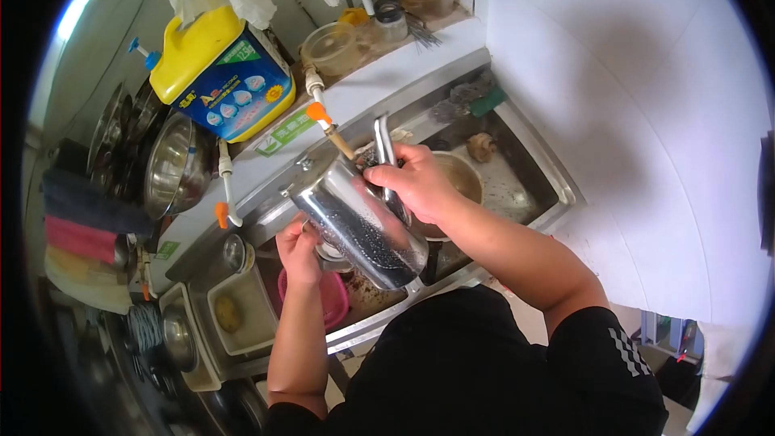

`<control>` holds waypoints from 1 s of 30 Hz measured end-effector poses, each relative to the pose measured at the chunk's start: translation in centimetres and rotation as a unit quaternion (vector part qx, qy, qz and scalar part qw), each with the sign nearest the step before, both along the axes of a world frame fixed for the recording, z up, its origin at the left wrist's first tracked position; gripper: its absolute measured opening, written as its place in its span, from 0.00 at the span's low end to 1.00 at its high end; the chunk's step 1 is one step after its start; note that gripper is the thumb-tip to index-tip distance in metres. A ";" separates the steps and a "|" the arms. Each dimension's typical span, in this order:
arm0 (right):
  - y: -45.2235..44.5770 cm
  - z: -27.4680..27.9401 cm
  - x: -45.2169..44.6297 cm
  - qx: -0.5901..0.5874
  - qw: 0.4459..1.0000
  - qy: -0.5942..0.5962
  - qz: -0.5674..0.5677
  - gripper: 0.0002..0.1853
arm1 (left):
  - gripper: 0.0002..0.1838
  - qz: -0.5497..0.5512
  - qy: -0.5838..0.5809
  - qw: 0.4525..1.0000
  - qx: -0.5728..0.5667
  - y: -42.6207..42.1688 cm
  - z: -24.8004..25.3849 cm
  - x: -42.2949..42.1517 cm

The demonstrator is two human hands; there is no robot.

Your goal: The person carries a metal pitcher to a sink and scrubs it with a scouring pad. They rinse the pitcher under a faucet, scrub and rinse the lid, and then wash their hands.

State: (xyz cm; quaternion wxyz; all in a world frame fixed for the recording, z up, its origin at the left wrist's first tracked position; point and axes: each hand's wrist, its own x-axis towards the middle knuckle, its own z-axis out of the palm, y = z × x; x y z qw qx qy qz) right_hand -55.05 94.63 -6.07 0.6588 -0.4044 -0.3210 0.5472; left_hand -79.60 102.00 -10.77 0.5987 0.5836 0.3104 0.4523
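A shiny stainless-steel jug (359, 222) is tilted over the sink, its wall wet with drops. My right hand (412, 182) is closed around the jug's handle (384, 145). At the jug's lower left side is my left hand (299, 250), its fingers curled against the jug and partly hidden behind it. Just above the jug, a tap (324, 121) with an orange handle points down towards it. Under the jug, a pink basin (335, 303) shows in part. Beside my right wrist a round pan or bowl (464, 178) stands in the sink.
The metal sink (557, 182) holds a brownish lump (482, 147) and a green-handled brush (487, 102). A yellow-and-blue detergent jug (226, 81) stands on the ledge, near a second tap (228, 186). Metal bowls (179, 165) lean on the left. A white tub (242, 315) holds a potato-like item.
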 end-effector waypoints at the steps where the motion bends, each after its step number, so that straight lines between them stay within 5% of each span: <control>1: 0.5 -0.6 -0.2 0.021 0.999 0.012 -0.028 0.08 | 0.10 0.038 0.026 0.999 -0.007 -0.6 0.8 1.2; 4: 1.2 -0.3 -0.5 0.063 0.994 0.063 -0.069 0.08 | 0.06 0.134 0.073 0.987 -0.047 -1.6 1.7 2.6; 11: 0.8 0.2 0.1 0.028 0.991 0.127 -0.043 0.17 | 0.06 0.112 0.046 0.992 -0.048 -2.1 -1.4 2.0; 17: -0.5 -2.4 -1.2 0.056 0.997 0.005 -0.047 0.16 | 0.06 0.112 -0.004 0.989 -0.099 -2.3 -0.1 3.0; 30: -3.8 -2.0 -0.7 0.046 0.999 -0.005 -0.013 0.21 | 0.11 0.104 -0.075 0.980 -0.153 -2.0 1.1 4.7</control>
